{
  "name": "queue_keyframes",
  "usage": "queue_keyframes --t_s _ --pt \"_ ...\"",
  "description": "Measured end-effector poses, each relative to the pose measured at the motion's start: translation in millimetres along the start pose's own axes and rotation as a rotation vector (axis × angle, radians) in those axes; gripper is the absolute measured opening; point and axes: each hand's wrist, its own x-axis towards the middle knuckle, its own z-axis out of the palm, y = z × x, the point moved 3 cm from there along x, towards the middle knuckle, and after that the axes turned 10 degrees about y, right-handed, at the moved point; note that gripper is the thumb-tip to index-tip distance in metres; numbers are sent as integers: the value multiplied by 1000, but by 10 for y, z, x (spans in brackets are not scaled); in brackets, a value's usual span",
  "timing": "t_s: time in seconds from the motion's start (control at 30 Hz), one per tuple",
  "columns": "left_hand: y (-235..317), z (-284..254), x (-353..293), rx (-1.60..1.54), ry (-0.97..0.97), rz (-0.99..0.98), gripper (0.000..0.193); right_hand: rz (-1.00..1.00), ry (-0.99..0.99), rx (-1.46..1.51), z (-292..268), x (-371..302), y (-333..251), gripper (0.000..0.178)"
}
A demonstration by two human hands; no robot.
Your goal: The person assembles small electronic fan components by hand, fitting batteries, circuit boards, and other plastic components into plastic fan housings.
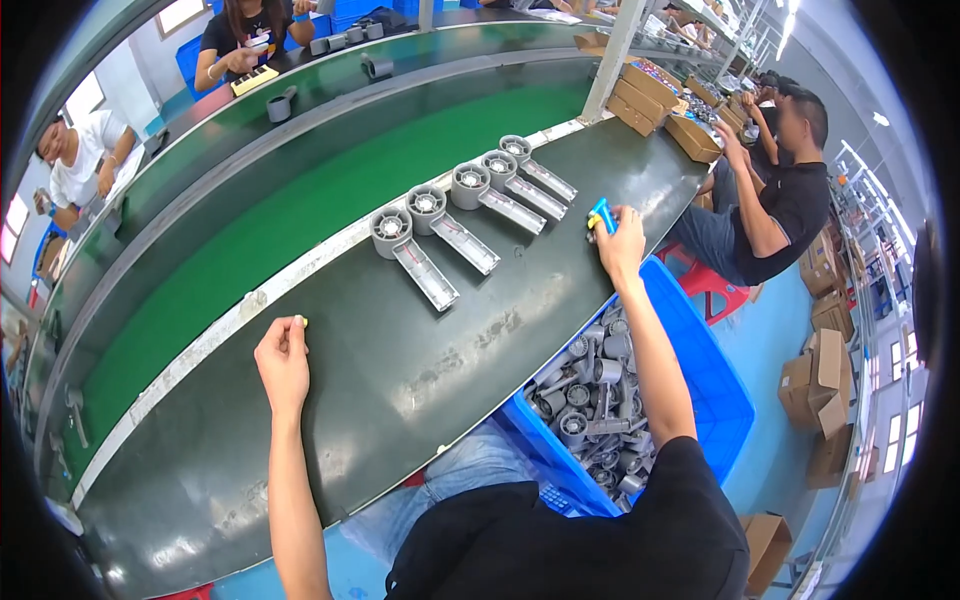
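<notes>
My left hand [283,362] is closed in a pinch over the near left part of the dark workbench [370,350]. A tiny yellowish piece [304,321] shows at its fingertips, too small to name. Farther right, my right hand [623,243] is closed around a small blue-and-yellow object [604,216], partly hidden by the fingers. Between the hands lie several grey hair-dryer-shaped housings in a slanting row. Each has a round fan end and an open handle trough, as on the leftmost housing [427,272]. Neither hand touches them.
A blue bin [715,385] full of grey housings [600,400] stands below the bench's near edge, under my right forearm. Beyond a pale rail [300,262] runs a green conveyor belt [250,220]. Cardboard boxes [640,95] and a seated person [780,200] are at the right.
</notes>
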Motion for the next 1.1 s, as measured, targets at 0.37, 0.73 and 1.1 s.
queue_keyframes --t_s 0.37,0.73,1.1 --pt "-71 3 -3 64 19 146 24 -211 -406 446 -1171 -1510 -2017 34" --pt "389 75 -555 -26 -353 396 27 -129 -289 640 -1173 -1355 -2328 28" --pt "682 908 180 224 -32 522 63 468 -636 988 -1206 -1068 -1960 26"
